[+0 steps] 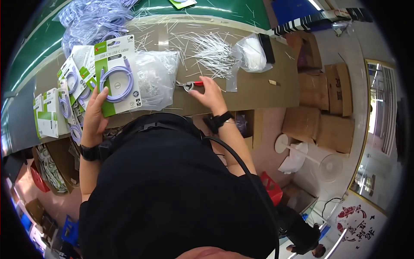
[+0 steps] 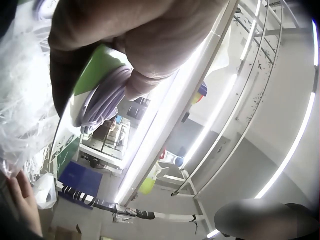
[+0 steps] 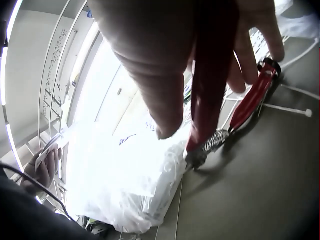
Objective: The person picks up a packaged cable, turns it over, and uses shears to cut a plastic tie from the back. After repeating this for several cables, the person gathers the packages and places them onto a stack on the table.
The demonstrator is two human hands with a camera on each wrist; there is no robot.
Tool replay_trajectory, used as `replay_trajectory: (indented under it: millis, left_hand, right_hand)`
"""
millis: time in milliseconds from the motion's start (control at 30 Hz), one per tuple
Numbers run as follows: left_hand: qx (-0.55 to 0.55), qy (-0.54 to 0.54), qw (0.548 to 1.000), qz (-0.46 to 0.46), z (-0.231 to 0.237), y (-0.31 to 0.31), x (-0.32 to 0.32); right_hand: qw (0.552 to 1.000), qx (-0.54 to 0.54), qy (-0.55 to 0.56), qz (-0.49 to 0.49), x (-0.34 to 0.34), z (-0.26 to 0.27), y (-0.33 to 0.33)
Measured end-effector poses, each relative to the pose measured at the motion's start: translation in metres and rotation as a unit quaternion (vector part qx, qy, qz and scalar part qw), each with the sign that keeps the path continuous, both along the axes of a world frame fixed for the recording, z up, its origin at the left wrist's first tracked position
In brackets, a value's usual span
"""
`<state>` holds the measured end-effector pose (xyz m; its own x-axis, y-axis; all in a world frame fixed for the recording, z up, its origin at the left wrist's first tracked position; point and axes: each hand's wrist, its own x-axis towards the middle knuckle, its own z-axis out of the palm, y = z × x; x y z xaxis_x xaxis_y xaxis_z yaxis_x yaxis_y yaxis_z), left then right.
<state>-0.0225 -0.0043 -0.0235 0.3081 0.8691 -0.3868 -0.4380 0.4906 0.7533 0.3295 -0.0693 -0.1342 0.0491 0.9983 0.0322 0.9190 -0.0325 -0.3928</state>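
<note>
In the head view, my left hand [image 1: 94, 115] holds a green-and-white card pack [image 1: 114, 58] upright by its lower left edge, thumb on the front. A coiled lilac cable [image 1: 127, 88] is fixed to that pack. My right hand [image 1: 212, 96] is at the red-handled cutters [image 1: 197, 83], thumb and fingers spread. The right wrist view shows the cutters' two red handles [image 3: 250, 102] apart, one running alongside the hand; whether it is pinched is hard to see. Between the hands lies a clear bag [image 1: 157, 77] of white strips.
Loose white zip ties [image 1: 211, 52] lie scattered behind the cutters, beside another clear bag [image 1: 252, 54]. More cable packs [image 1: 51, 112] stand at the left, and a heap of bagged lilac cables [image 1: 88, 21] is behind them. Cardboard boxes [image 1: 310, 88] stand right of the table.
</note>
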Motion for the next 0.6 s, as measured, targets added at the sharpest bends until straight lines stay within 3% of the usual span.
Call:
replay_trajectory:
  millis: [67, 100, 200, 233, 300, 333, 433, 600]
  left_hand:
    - [-0.004, 0.014, 1.000, 0.006, 0.000, -0.001, -0.003]
    - [-0.002, 0.014, 1.000, 0.004, 0.001, -0.001, -0.003]
    - [-0.003, 0.010, 1.000, 0.021, 0.003, -0.001, -0.004]
    - [-0.006, 0.008, 1.000, 0.019, 0.003, -0.002, -0.004]
    - [-0.006, 0.010, 0.999, 0.033, 0.002, -0.003, -0.006]
    - [-0.005, 0.011, 0.999, 0.040, 0.003, -0.002, -0.006]
    - [-0.009, 0.012, 0.999, 0.039, 0.004, -0.002, -0.004]
    - [-0.002, 0.011, 0.999, 0.036, 0.010, -0.003, 0.002]
  right_hand:
    - [0.991, -0.067, 0.104, 0.043, 0.020, 0.009, 0.009]
    - [0.992, -0.065, 0.104, 0.041, 0.026, 0.014, 0.012]
    - [0.952, -0.165, 0.254, -0.041, 0.040, 0.032, 0.017]
    - [0.952, -0.168, 0.253, -0.043, 0.052, 0.029, 0.017]
    - [0.989, -0.089, 0.011, -0.118, 0.074, 0.013, 0.013]
    - [0.989, -0.090, 0.011, -0.120, 0.076, 0.006, 0.009]
    - [0.975, -0.106, -0.160, -0.108, 0.075, -0.011, -0.003]
    - [0.975, -0.125, -0.128, -0.133, 0.067, -0.014, -0.009]
